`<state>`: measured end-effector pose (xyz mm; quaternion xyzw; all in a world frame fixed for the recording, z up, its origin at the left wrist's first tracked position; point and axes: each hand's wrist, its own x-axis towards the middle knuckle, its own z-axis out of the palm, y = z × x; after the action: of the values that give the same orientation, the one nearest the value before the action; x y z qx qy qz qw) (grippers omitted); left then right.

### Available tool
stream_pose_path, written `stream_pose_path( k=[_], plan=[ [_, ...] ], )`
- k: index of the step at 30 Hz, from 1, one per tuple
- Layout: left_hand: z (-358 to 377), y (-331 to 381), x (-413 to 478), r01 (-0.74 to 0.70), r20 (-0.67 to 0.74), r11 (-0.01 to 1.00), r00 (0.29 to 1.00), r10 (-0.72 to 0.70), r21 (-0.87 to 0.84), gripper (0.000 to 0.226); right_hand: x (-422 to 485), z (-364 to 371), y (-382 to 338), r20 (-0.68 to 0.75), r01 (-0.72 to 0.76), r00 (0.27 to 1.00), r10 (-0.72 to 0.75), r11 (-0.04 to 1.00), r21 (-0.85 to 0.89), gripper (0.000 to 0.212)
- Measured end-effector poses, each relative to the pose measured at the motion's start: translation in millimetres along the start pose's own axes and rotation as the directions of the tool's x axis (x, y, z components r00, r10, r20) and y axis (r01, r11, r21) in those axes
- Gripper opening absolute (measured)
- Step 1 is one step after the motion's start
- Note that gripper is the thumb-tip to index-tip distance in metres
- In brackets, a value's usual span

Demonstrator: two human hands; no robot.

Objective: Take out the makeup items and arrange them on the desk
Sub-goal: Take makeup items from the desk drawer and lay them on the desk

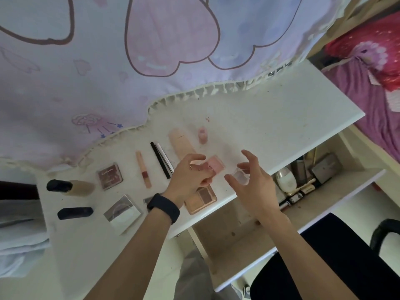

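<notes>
Head view shows makeup laid in neat rows on the desk, so each new thing can get its own spot. Left hand reaches in over the front edge, near the middle, with its fingers curled round a pink case, just past a palette, likely to put it at the end of a row. Right hand is close beside it, fingers spread and bent round a small clear pot; I cannot tell if it holds the pot or the pot sits on the desk. More makeup waits in the open drawer under the front edge, to the right
</notes>
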<state>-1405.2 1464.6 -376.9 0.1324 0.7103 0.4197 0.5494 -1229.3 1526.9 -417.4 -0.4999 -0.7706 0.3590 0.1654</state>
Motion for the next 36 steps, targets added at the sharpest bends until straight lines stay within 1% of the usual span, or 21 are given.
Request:
stream_pose_path(
  k=[2, 4, 6, 9, 11, 13, 16, 19, 21, 23, 26, 28, 29, 31, 33, 34, 36],
  plan=[
    [3.2, -2.1, 7.1, -0.063, -0.003, 0.973, 0.998, 0.065, 0.220, 0.041, -0.3, 2.2, 5.4, 0.001, -0.008, 1.000, 0.008, 1.000, -0.011, 0.074],
    [7.7, 0.9, 13.4, -0.146, -0.029, 0.898, 0.984, 0.173, 0.414, 0.037, -2.6, 7.0, 9.7, 0.004, 0.019, 1.000, -0.019, 0.999, -0.036, 0.074],
    [13.2, 7.0, 18.0, -0.202, -0.044, 0.831, 0.964, 0.261, 0.518, 0.037, -6.6, 11.5, 12.9, 0.002, 0.046, 0.999, -0.046, 0.998, -0.037, 0.077],
    [21.2, 12.0, 27.1, -0.226, -0.025, 0.695, 0.943, 0.332, 0.683, 0.041, -14.5, 13.8, 17.2, -0.011, 0.032, 0.999, -0.032, 0.999, 0.008, 0.086],
    [23.7, 12.1, 32.7, -0.215, -0.011, 0.588, 0.935, 0.356, 0.779, 0.036, -20.0, 14.8, 22.2, -0.055, 0.040, 0.998, -0.042, 0.999, -0.028, 0.085],
    [24.2, 9.5, 35.5, -0.202, 0.006, 0.505, 0.932, 0.363, 0.839, 0.029, -26.3, 17.6, 28.1, -0.107, 0.045, 0.993, -0.054, 0.995, -0.087, 0.083],
    [26.1, 4.2, 36.5, -0.208, 0.043, 0.424, 0.929, 0.368, 0.881, 0.032, -30.4, 21.6, 34.2, -0.145, 0.046, 0.987, -0.068, 0.987, -0.152, 0.078],
    [27.8, -0.4, 38.6, -0.200, 0.048, 0.387, 0.929, 0.367, 0.900, 0.032, -28.5, 26.1, 37.3, -0.188, 0.072, 0.976, -0.113, 0.974, -0.214, 0.062],
    [28.4, -2.4, 39.2, -0.190, 0.042, 0.376, 0.929, 0.368, 0.907, 0.031, -27.5, 28.9, 35.7, -0.193, 0.056, 0.976, -0.102, 0.972, -0.229, 0.055],
    [26.7, -3.6, 38.7, -0.182, 0.035, 0.372, 0.929, 0.369, 0.910, 0.031, -28.2, 31.4, 31.2, -0.169, 0.013, 0.984, -0.059, 0.966, -0.258, 0.054],
    [23.4, -5.0, 39.6, -0.197, 0.052, 0.361, 0.926, 0.374, 0.912, 0.030, -29.8, 33.0, 26.0, -0.164, -0.009, 0.986, -0.040, 0.958, -0.287, 0.056],
    [22.1, -3.9, 39.4, -0.209, 0.070, 0.356, 0.928, 0.366, 0.911, 0.035, -30.9, 31.2, 23.2, -0.150, -0.019, 0.988, -0.026, 0.955, -0.295, 0.060],
    [22.1, -1.9, 37.9, -0.210, 0.077, 0.348, 0.930, 0.358, 0.914, 0.039, -32.1, 29.4, 22.1, -0.131, -0.024, 0.991, -0.015, 0.958, -0.286, 0.063],
    [22.8, 1.4, 30.8, -0.205, 0.081, 0.311, 0.926, 0.368, 0.928, 0.047, -37.3, 24.9, 22.2, -0.093, -0.020, 0.996, 0.001, 0.978, -0.210, 0.069],
    [27.0, 1.7, 17.7, -0.242, 0.109, 0.242, 0.882, 0.458, 0.940, 0.047, -48.9, 17.4, 27.0, -0.112, -0.031, 0.994, 0.018, 0.993, -0.112, 0.066],
    [31.6, -0.2, 9.3, -0.289, 0.140, 0.211, 0.838, 0.527, 0.934, 0.044, -56.9, 12.5, 32.1, -0.144, -0.054, 0.989, 0.042, 0.995, -0.081, 0.062],
    [45.9, -11.5, -9.7, -0.439, 0.234, 0.178, 0.731, 0.641, 0.881, 0.040, -75.9, 3.9, 52.9, -0.196, -0.127, 0.974, 0.114, 0.990, -0.055, 0.054]
  ],
)
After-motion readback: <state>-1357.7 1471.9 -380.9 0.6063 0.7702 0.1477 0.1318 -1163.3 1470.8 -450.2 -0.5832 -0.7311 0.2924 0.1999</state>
